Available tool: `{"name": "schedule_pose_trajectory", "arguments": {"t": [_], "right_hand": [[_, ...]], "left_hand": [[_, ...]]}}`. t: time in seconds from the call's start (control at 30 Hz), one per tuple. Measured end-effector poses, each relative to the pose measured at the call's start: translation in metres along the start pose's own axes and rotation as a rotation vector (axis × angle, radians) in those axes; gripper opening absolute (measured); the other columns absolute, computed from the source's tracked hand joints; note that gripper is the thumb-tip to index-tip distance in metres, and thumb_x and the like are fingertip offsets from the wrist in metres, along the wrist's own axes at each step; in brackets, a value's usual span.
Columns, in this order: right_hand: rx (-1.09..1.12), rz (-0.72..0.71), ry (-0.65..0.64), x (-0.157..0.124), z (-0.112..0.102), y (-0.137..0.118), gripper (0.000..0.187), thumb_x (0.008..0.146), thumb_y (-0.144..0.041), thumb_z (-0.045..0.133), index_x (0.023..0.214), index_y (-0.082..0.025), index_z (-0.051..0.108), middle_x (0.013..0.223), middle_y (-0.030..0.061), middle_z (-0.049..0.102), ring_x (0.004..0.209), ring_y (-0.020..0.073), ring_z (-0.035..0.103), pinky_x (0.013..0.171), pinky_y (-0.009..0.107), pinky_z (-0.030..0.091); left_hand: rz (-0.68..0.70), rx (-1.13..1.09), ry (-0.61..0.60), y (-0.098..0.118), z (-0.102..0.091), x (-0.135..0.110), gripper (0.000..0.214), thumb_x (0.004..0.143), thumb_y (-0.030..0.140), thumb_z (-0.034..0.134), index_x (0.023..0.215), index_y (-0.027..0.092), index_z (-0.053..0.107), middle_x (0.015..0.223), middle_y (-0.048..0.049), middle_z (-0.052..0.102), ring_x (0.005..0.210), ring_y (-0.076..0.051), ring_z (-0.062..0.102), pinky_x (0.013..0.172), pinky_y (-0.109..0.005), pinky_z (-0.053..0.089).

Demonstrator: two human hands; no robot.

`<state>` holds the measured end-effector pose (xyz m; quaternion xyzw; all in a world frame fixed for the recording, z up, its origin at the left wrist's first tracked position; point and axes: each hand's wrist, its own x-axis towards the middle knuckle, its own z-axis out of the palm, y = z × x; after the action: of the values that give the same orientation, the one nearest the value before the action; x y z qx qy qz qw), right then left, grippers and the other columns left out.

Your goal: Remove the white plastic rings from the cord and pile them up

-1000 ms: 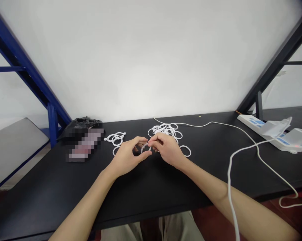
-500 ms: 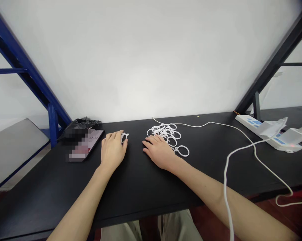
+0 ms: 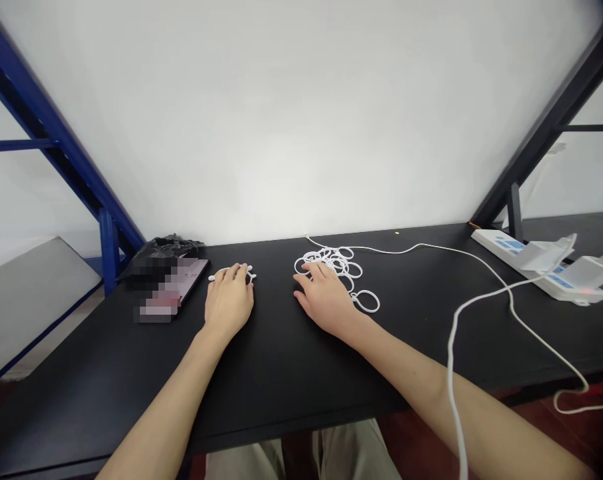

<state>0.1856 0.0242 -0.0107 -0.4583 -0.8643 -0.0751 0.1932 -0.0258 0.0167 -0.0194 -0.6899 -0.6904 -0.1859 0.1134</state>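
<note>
Fingers of left hand [image 3: 229, 300] extended, laid over small cluster of white rings [image 3: 212, 278], mostly covered. Fingers of right hand [image 3: 327, 300] loosely spread, uncurled, at near edge of ring pile [image 3: 342, 265]; contact underneath: cannot tell. Pile rings overlap; pulling one could drag tangled neighbours. Outlying ring [image 3: 367, 291] lies beside right wrist; a sideways sweep might knock it off. White cable [image 3: 450, 373] passes across right forearm; a wide reach may snag it.

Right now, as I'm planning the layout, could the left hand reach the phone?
Probably yes: the phone lies just left of the left hand, and only a small white knob pokes into the gap between them.
</note>
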Motion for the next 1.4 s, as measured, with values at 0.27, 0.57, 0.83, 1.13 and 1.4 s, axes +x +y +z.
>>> {"name": "schedule_pose_trajectory", "arguments": {"t": [0.27, 0.57, 0.83, 1.13, 1.4], "right_hand": [[0.009, -0.011, -0.091, 0.002, -0.002, 0.003, 0.024, 0.094, -0.012, 0.045, 0.106, -0.014, 0.066, 0.104, 0.0119, 0.062, 0.096, 0.0234, 0.057, 0.086, 0.039, 0.045], [0.067, -0.004, 0.051, 0.002, -0.011, 0.002, 0.021, 0.094, -0.015, 0.047, 0.100, -0.015, 0.068, 0.100, 0.0093, 0.066, 0.095, 0.0243, 0.052, 0.087, 0.039, 0.044], [0.585, 0.123, 0.246, 0.001, -0.015, -0.001, 0.017, 0.093, -0.014, 0.046, 0.104, -0.018, 0.059, 0.097, 0.0059, 0.064, 0.086, 0.0169, 0.059, 0.082, 0.034, 0.049], [0.865, 0.174, 0.250, 0.002, -0.015, -0.006, 0.028, 0.088, -0.013, 0.048, 0.115, -0.019, 0.056, 0.093, 0.0032, 0.064, 0.078, 0.0130, 0.061, 0.077, 0.030, 0.052], [0.680, 0.054, 0.273, 0.000, -0.012, -0.003, 0.028, 0.093, -0.015, 0.047, 0.106, -0.023, 0.070, 0.084, 0.0028, 0.059, 0.073, 0.0136, 0.056, 0.068, 0.028, 0.047]], "left_hand": [[-0.011, 0.029, -0.026, 0.001, -0.001, 0.000, 0.045, 0.091, 0.026, 0.038, 0.132, 0.014, 0.054, 0.137, -0.0163, 0.055, 0.125, -0.035, 0.047, 0.095, -0.049, 0.043], [-0.037, 0.044, -0.033, 0.005, -0.005, -0.002, 0.048, 0.091, 0.026, 0.041, 0.136, 0.012, 0.050, 0.138, -0.0156, 0.054, 0.126, -0.035, 0.045, 0.098, -0.048, 0.042], [0.039, -0.160, 0.063, 0.010, -0.010, 0.000, 0.047, 0.090, 0.031, 0.048, 0.133, 0.015, 0.051, 0.133, -0.0131, 0.056, 0.123, -0.034, 0.044, 0.102, -0.052, 0.039], [0.288, -0.580, -0.003, 0.024, -0.019, -0.005, 0.041, 0.093, 0.030, 0.048, 0.133, 0.022, 0.050, 0.111, -0.0045, 0.068, 0.108, -0.021, 0.055, 0.096, -0.040, 0.046], [0.250, -0.548, 0.042, 0.023, -0.020, -0.004, 0.034, 0.090, 0.015, 0.042, 0.118, 0.022, 0.061, 0.097, -0.0029, 0.072, 0.096, -0.021, 0.058, 0.085, -0.036, 0.049]]}}
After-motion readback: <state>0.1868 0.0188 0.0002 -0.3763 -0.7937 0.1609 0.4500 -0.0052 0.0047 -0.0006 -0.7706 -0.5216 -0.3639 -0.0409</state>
